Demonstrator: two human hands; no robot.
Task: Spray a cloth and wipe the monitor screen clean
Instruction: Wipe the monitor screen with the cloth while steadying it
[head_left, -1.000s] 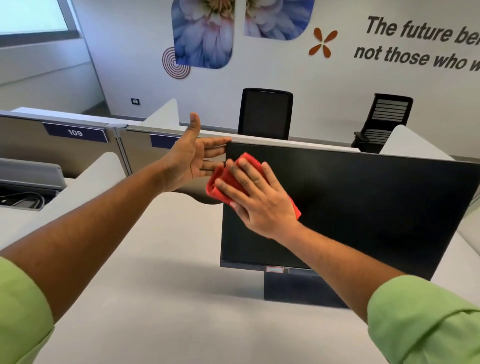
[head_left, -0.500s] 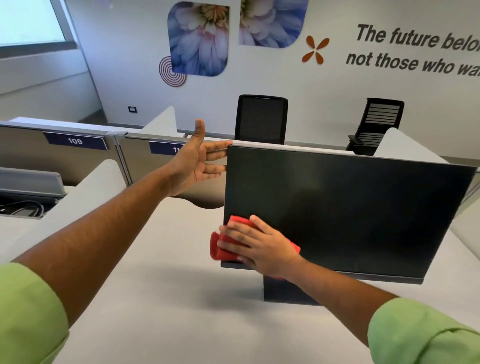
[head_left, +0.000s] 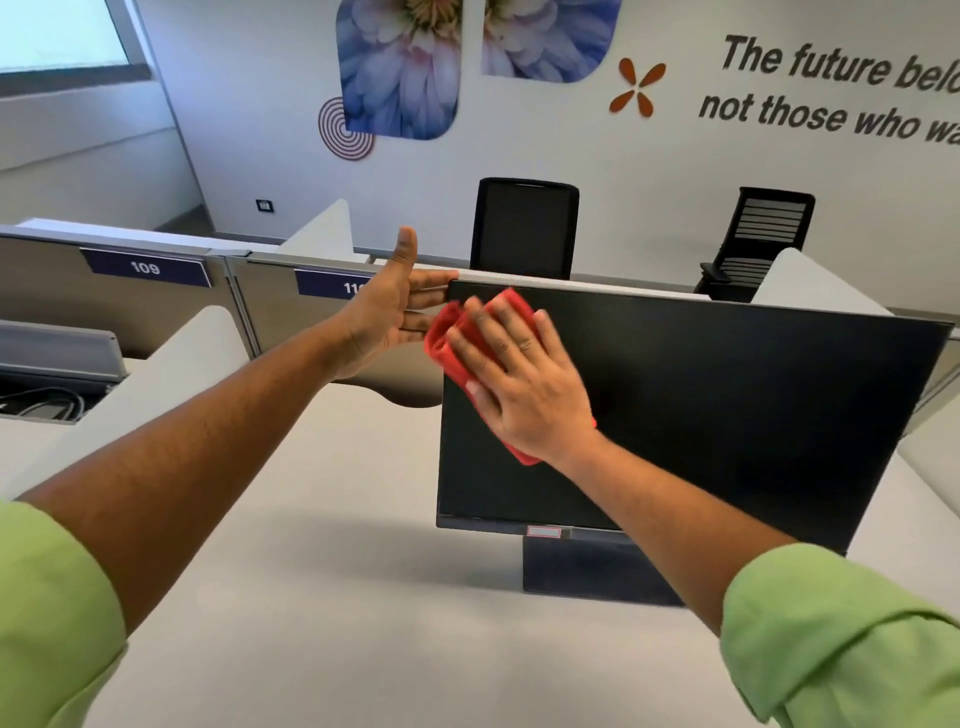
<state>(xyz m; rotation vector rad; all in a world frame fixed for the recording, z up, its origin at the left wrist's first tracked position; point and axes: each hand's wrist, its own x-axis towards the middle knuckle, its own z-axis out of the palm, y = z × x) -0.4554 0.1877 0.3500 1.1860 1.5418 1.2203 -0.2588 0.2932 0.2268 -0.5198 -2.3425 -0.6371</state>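
Observation:
A black monitor (head_left: 727, 415) stands on a pale grey desk (head_left: 322, 597), its screen dark. My right hand (head_left: 519, 384) lies flat on a folded red cloth (head_left: 447, 338) and presses it against the upper left part of the screen. My left hand (head_left: 389, 306) braces the monitor's top left corner from behind, thumb up, fingers reaching behind the edge. No spray bottle is in view.
The monitor's dark stand (head_left: 587, 571) sits on the desk below the screen. Grey partitions with number plates (head_left: 145, 267) line the back. Two black office chairs (head_left: 524, 228) (head_left: 763, 239) stand beyond them. Cables (head_left: 41, 402) lie on the neighbouring desk at left.
My right hand has slid the red cloth from the screen's lower left corner back up to the upper left. My left hand has stayed at the monitor's top corner.

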